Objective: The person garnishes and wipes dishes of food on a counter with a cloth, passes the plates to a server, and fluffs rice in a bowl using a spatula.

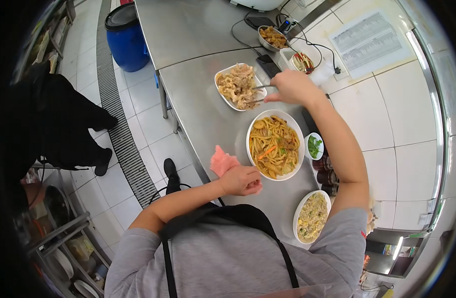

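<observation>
My right hand is closed round metal tongs; their tips reach into pale, coated pieces of food in a white dish. My left hand is closed on a pink cloth, which sticks out past the fist. Between the hands stands a white oval bowl of thick noodles with bits of carrot and greens. Nearer my body is another white oval dish holding fried rice.
Beside the noodles sit a small bowl of chopped greens and dark-lidded jars. A metal bowl of browned food, cables and a phone-like black object lie farther along the steel counter. A person in black stands left, near a blue barrel.
</observation>
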`<action>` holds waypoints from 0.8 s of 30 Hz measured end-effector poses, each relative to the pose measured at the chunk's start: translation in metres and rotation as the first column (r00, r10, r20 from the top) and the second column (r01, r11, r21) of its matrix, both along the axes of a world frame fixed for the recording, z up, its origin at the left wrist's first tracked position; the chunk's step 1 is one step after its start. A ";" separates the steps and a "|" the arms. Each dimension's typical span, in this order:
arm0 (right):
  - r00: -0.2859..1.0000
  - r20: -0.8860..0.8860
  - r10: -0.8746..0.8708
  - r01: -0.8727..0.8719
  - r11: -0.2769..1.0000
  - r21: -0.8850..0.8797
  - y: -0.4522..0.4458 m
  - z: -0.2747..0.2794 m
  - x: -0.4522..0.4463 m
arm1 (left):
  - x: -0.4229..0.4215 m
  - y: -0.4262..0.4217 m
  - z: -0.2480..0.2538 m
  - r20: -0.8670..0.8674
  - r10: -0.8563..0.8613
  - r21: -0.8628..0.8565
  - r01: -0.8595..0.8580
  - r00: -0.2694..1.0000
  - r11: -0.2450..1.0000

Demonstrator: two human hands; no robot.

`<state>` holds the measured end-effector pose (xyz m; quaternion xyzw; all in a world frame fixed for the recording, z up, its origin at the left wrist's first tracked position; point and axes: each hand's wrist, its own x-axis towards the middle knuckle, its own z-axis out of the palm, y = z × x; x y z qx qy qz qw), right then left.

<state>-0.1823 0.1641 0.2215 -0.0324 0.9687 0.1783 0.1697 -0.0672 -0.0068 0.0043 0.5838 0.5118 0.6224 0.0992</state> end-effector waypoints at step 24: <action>0.968 -0.229 0.099 -0.121 0.989 -0.085 0.025 0.011 0.003 | 0.002 -0.002 -0.004 -0.017 -0.015 -0.111 0.013 1.000 0.994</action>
